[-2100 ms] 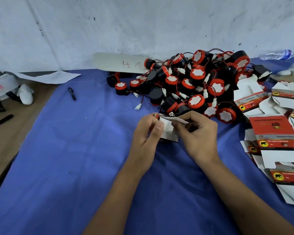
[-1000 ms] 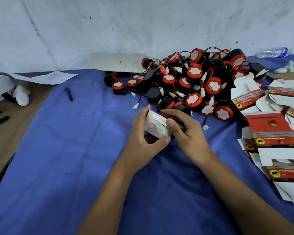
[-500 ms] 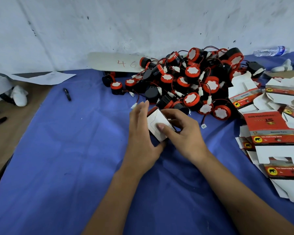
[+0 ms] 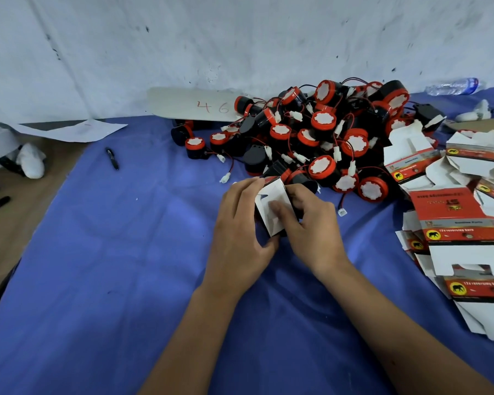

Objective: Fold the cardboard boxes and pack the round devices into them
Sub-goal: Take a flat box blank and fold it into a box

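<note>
Head view, one entry. Small folded cardboard box point(image 4: 271, 206), white underside up, red edge at its far end: held between both hands over the blue cloth point(image 4: 111, 266), tilted. Contents cannot be told; the flaps facing up look closed. Left hand point(image 4: 240, 238): fingers curled round the box's left side, thumb under its near corner, gripping it. Right hand point(image 4: 311, 226): fingers curled over the right side, thumb pressing flat on the white top panel. Heap of round devices point(image 4: 322, 141), black bodies with red rims and white centres, red and black leads ending in white plugs: loose on the cloth just beyond the hands, the nearest ones touching or almost touching the box's far end. One white plug point(image 4: 342, 212) lies just right of the right hand. Pile of unfolded box blanks point(image 4: 462, 223), red and white with a yellow elephant mark: flat and overlapping, to the right of the right hand, all open, nothing inside. Pen point(image 4: 112, 158): on the cloth, well to the left of the left hand and farther back. Card marked 46 point(image 4: 194, 105): against the wall beyond the left hand, beside the heap. Plastic bottle point(image 4: 454, 86): lying on its side far beyond the right hand.
</note>
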`<state>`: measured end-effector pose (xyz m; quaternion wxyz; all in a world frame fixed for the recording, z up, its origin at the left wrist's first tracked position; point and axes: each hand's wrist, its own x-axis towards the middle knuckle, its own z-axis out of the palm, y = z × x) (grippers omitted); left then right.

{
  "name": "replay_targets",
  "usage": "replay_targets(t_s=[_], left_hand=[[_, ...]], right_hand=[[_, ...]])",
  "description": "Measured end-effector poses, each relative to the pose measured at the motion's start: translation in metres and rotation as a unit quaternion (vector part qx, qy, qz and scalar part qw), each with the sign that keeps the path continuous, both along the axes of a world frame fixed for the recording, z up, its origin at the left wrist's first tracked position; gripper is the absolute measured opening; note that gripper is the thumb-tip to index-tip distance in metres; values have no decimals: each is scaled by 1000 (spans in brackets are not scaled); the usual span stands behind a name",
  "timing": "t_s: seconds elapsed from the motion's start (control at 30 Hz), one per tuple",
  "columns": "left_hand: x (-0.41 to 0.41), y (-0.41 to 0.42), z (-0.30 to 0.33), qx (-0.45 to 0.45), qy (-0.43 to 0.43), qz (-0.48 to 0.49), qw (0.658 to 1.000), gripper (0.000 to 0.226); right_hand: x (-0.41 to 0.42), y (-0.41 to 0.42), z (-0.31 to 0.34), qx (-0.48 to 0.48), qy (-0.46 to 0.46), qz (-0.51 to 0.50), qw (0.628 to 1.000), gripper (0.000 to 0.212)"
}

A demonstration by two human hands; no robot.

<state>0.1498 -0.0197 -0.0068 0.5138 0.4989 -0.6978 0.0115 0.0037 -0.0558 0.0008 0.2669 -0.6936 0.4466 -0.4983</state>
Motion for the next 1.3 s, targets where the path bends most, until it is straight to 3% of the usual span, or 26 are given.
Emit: replay_targets(t_s=[0.33,0.47,0.6,0.67,0.77,0.9,0.97,1.0,1.07,1.2,1.3], left_hand=[[-1,1,2,4,-4,-4,1000,83],[2,2,4,6,25,-10,1000,88],[8,1,3,29,16,-5,999,87],[12,-1,2,47,29,17,998,85],[14,-3,-2,62,85,-27,994,84],[7,0,-6,150,162,-114,969,79],[6,1,-7,192,185,-174,948,66],[7,2,-7,204,201,-194,939,59],[8,2,-5,198,234,-173,936,44],[11,0,0,180,216,-19,959,46],[13,-2,-1,175,194,1,965,41]], right_hand=[[4,1,-1,-16,13,-36,999,18],[-4,-4,5,39,-73,56,995,19],[-15,-8,14,179,-219,145,948,30],[-22,-11,17,187,-229,158,942,34],[-23,-7,18,146,-153,166,963,38],[-15,3,16,104,-50,157,981,46],[-15,3,14,24,119,83,989,47],[-16,3,13,-21,211,40,976,47],[-13,2,13,-80,302,13,950,46],[-8,3,13,-116,355,82,924,41],[-13,5,17,-110,285,133,943,21]])
